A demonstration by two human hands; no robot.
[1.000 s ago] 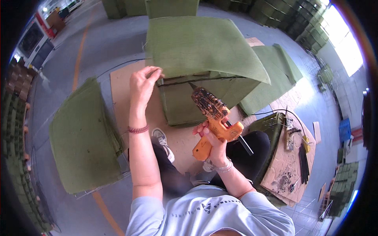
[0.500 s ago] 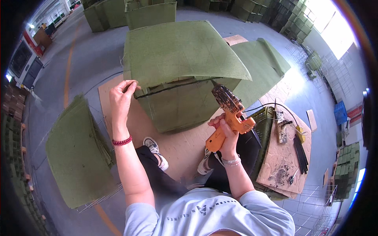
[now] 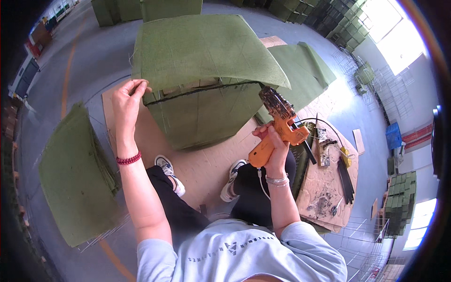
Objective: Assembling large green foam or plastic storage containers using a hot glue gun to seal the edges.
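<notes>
While my left hand [image 3: 126, 101] pinches corner of green felt sheet [image 3: 202, 49] draped over box ahead, right hand [image 3: 275, 141] grips orange glue gun [image 3: 277, 127]; sheet likely light, floppy, best held at edge.

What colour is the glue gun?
Orange, with a dark grimy nozzle; the glue gun shows in the head view.

The glue gun [image 3: 277, 124] nozzle was hidden behind the mat [image 3: 206, 49]; the left hand [image 3: 126, 101] fingertips were tucked under the mat's corner.
</notes>
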